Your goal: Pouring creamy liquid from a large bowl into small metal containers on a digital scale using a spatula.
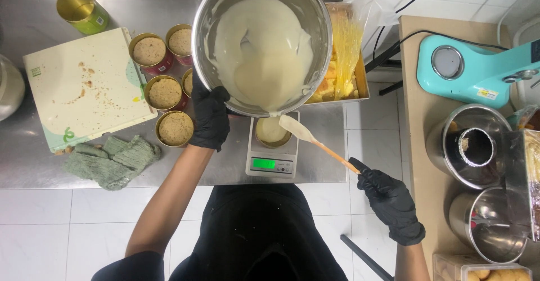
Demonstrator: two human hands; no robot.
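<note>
My left hand (209,118), in a black glove, grips the rim of a large steel mixing bowl (214,16) and tilts it over a small round tin (272,132) on a digital scale (271,165). Pale cream batter (264,56) runs from the bowl's lip into the tin. My right hand (391,205), also gloved, holds a wooden-handled spatula (315,140); its white blade is just right of the tin, close under the bowl's lip.
Several gold tins filled with crumb base (166,93) stand left of the bowl beside a crumb-strewn white box (84,84). A green cloth (112,157) lies near the steel counter's (315,165) front edge. A tray with a plastic bag (349,61) is behind; a turquoise mixer (478,73) and steel pots (475,146) sit at right.
</note>
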